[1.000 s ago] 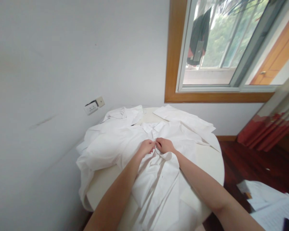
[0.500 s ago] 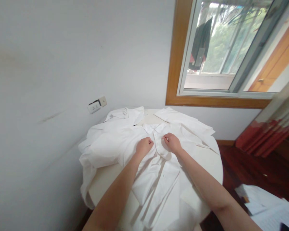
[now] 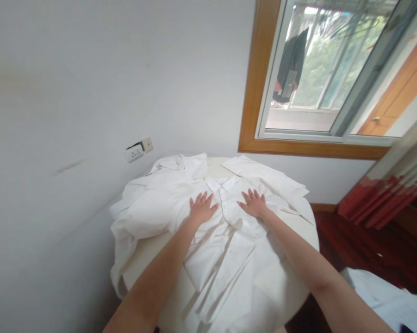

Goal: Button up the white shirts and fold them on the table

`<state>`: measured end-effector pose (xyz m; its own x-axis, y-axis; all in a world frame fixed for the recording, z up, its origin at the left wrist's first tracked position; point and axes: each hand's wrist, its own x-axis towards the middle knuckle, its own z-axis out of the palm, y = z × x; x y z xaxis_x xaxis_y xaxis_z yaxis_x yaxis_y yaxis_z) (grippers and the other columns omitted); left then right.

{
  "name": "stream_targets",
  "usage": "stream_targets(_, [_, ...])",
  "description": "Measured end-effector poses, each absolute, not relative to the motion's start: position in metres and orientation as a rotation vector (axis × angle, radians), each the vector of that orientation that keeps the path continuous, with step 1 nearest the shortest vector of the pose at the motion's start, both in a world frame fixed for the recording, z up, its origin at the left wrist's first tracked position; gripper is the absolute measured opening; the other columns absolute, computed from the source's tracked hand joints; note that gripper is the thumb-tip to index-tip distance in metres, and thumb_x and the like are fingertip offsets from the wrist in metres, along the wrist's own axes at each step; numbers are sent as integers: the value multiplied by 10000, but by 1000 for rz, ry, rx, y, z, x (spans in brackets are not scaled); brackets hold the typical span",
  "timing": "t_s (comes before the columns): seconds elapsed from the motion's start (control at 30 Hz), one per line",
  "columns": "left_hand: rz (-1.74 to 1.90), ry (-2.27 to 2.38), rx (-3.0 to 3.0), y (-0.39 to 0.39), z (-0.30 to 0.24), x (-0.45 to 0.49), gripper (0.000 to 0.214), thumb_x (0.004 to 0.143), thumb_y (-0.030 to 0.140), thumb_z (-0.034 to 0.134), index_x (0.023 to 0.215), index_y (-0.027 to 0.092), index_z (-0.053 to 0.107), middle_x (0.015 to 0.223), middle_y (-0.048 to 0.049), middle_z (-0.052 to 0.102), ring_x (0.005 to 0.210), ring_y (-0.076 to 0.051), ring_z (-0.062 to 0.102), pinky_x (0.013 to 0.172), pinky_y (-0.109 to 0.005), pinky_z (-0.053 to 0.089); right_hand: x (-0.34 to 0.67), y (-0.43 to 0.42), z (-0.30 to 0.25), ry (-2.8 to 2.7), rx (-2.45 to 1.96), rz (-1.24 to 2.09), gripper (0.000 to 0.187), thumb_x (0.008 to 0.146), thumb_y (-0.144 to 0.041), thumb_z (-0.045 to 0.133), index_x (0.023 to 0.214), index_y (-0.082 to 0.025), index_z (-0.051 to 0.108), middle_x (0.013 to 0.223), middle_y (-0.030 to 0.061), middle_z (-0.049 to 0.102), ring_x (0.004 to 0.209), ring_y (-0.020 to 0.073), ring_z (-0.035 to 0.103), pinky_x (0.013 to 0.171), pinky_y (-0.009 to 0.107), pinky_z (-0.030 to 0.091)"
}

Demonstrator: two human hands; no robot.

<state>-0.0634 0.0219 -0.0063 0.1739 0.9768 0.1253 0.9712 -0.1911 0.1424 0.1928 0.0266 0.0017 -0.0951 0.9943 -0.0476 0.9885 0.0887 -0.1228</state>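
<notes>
A white shirt [image 3: 229, 245] lies spread on a round, pale table [image 3: 288, 286], its collar toward the wall and its lower part creased in folds toward me. My left hand [image 3: 202, 208] rests flat on the shirt's left chest, fingers spread. On the other side of the button strip, my right hand [image 3: 253, 203] also lies flat with fingers apart. Neither hand grips the cloth. One sleeve stretches out to the right, while bunched white fabric [image 3: 146, 208] covers the table's left side and hangs over its edge.
The wall with a power socket [image 3: 134, 152] stands behind and left of the table. A wood-framed window [image 3: 315, 146] is at the back right, beside a red and cream curtain [image 3: 371, 194]. Papers or white cloth [image 3: 388, 296] lie low at the right.
Both hands have let go of the shirt front, opened and flattened onto it. They have moved apart, the left hand leftward and the right hand rightward.
</notes>
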Motion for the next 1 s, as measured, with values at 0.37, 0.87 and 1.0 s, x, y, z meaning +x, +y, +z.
stream_targets(0.37, [272, 1951, 2502, 49, 5, -71, 585, 916, 522, 298, 1430, 250, 366, 1510, -100, 314, 1391, -309, 258, 1107, -567, 189, 191, 45, 8, -2209, -2031, 166, 651, 909, -631, 220, 1465, -298, 280, 1560, 75, 175, 1422, 295, 115, 1098, 551, 71])
stream_targets(0.87, [356, 1808, 2610, 48, -7, -45, 488, 944, 336, 290, 1402, 207, 401, 1485, -54, 372, 1375, -228, 312, 1125, -419, 233, 117, 43, 1, -2257, -1871, 121, 514, 947, -472, 270, 1434, -325, 345, 1539, 46, 251, 1419, 272, 168, 1092, 574, 125])
stream_targets(1.0, [353, 1830, 2587, 50, -7, -45, 519, 939, 381, 281, 1430, 231, 357, 1502, -43, 340, 1388, -233, 281, 1130, -448, 207, 120, 48, -3, -2276, -1866, 123, 529, 942, -492, 263, 1450, -352, 303, 1551, 41, 207, 1429, 275, 124, 1086, 602, 82])
